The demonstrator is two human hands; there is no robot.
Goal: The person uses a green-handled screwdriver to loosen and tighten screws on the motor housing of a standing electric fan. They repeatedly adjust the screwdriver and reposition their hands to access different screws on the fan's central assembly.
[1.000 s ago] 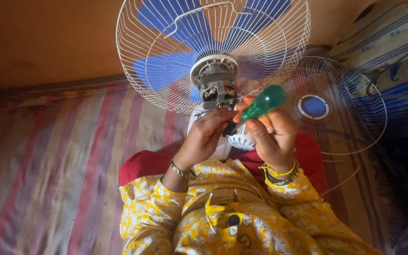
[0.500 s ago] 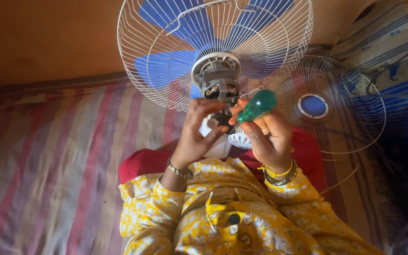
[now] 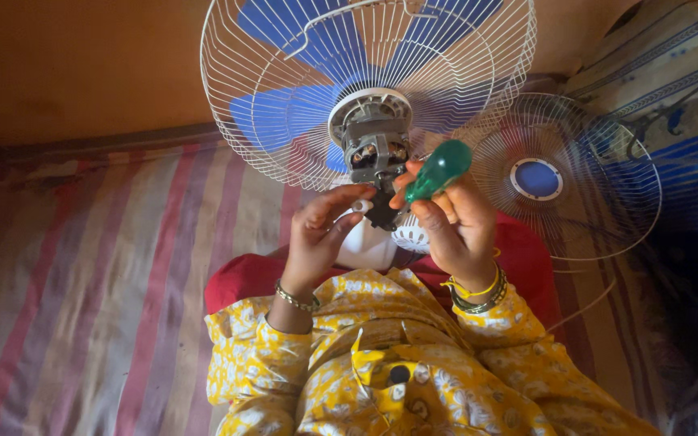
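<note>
A fan with blue blades sits behind its white wire grille (image 3: 284, 113), and its bare grey motor (image 3: 375, 145) faces me at the hub. My right hand (image 3: 456, 230) grips a screwdriver by its green handle (image 3: 439, 169); the shaft is hidden behind my fingers near the motor's lower edge. My left hand (image 3: 321, 234) touches the white housing (image 3: 365, 242) just below the motor, fingers curled and apart, holding nothing that I can see. Both wrists wear bangles above yellow flowered sleeves.
A second wire grille (image 3: 563, 178) with a blue round centre lies to the right on the floor. A striped mat (image 3: 90, 274) covers the floor on the left. A red cushion (image 3: 236, 282) lies under my arms. Blue patterned cloth (image 3: 672, 97) fills the right corner.
My left hand has slid down from the motor to the white housing below it. The right hand with the screwdriver has stayed near the motor, tilting slightly.
</note>
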